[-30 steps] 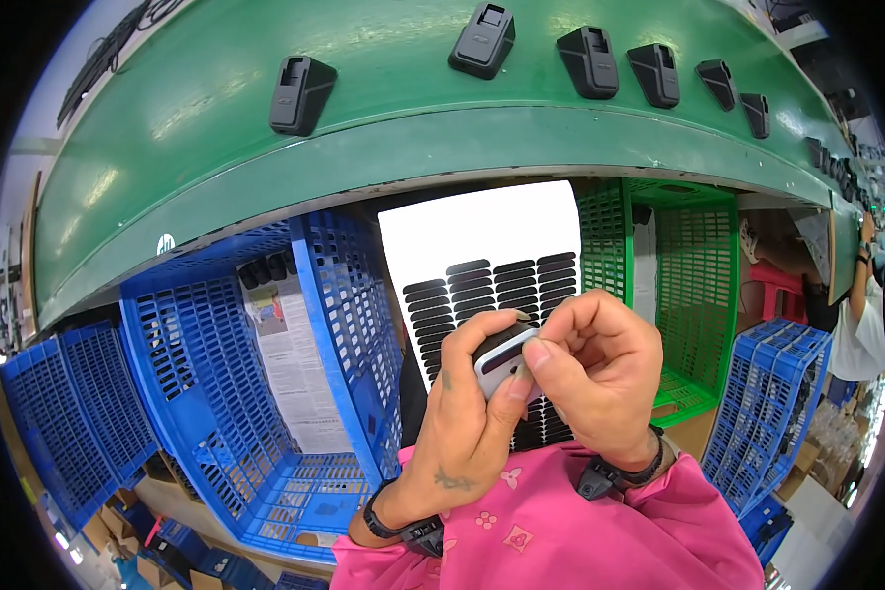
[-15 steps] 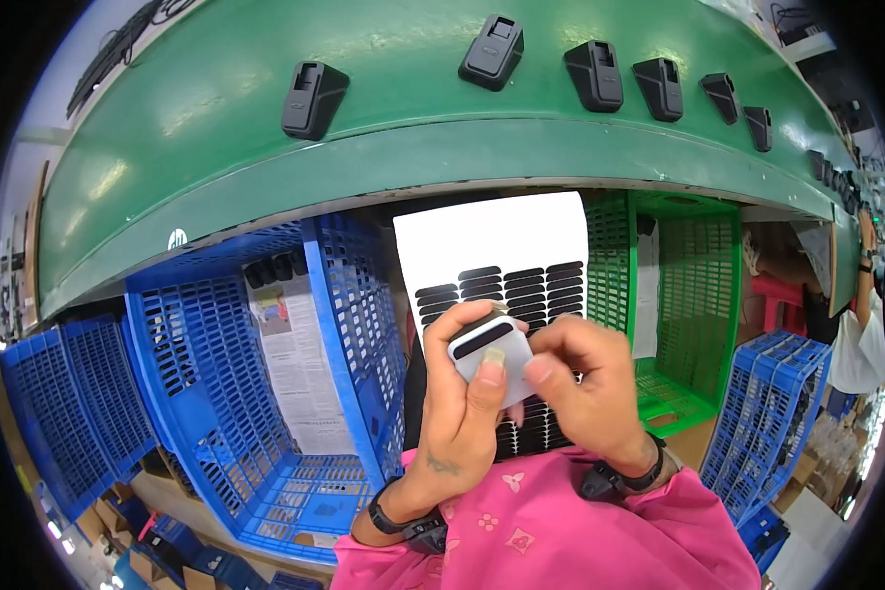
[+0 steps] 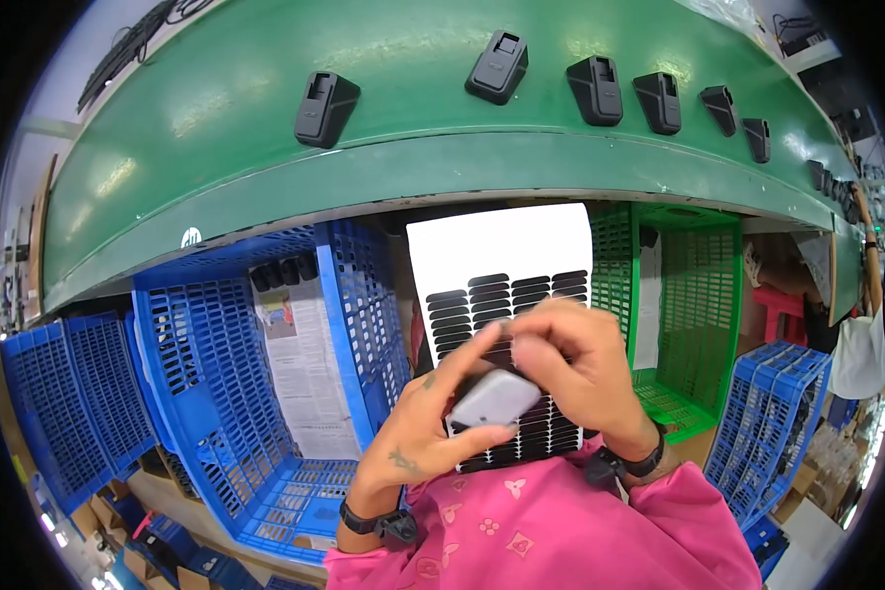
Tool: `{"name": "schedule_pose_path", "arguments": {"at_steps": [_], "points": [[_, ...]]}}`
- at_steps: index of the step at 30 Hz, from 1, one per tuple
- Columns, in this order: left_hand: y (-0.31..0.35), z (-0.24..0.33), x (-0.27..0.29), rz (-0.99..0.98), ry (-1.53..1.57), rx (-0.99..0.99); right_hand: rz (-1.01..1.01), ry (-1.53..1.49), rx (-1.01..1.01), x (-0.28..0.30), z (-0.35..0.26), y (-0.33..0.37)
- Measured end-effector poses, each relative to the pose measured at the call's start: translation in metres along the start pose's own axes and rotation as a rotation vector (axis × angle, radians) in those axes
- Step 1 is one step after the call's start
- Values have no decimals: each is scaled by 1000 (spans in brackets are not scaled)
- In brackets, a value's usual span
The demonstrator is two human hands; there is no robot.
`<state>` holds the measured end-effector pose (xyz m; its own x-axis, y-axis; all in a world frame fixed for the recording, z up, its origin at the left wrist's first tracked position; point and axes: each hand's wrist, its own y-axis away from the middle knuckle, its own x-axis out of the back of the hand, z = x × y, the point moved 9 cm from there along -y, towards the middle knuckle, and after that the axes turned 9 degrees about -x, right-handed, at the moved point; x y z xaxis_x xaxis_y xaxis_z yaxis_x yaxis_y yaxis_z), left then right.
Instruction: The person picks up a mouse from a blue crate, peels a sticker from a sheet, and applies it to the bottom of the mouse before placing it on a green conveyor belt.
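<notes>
My left hand (image 3: 433, 423) grips a small grey block with rounded corners (image 3: 497, 398), its thumb along the lower edge and its fingers around the far side. My right hand (image 3: 585, 369) is closed in a pinch beside the left fingertips, just above the block. Whatever it pinches is blurred and hidden. Under both hands lies a white sheet (image 3: 501, 241) bearing rows of black, rounded strips, which reaches to my lap.
Several black wedge-shaped housings (image 3: 326, 108) stand spaced along the green bench (image 3: 413, 108). Below its edge, a blue crate (image 3: 202, 393) sits left and a green crate (image 3: 698, 305) right, both lined with printed paper. Another blue crate (image 3: 772, 423) stands farther right.
The block has turned in my left hand, so its face with the black strip no longer shows. My right hand has moved up from the block's right edge toward the left fingertips.
</notes>
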<state>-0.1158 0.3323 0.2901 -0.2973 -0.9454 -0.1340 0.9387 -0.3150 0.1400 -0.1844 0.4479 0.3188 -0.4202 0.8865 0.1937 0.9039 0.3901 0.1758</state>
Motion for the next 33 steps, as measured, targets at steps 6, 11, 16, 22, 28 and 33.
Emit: {"name": "schedule_pose_path", "arguments": {"at_steps": [6,11,16,22,28,33], "points": [[8,-12,20,424,305,-85,497,647,257,-6,-9,-9],[3,-6,16,362,384,-127,545,678,309,-13,-6,-4],[6,-5,19,421,352,-96,555,593,269,-13,-1,-6],[9,-5,23,414,314,-150,425,214,88,-2,9,-6],[10,13,11,450,326,-150,25,-558,-273,0,-9,8],[9,31,1,379,79,-225,-94,-622,-272,-19,-28,12]]}}
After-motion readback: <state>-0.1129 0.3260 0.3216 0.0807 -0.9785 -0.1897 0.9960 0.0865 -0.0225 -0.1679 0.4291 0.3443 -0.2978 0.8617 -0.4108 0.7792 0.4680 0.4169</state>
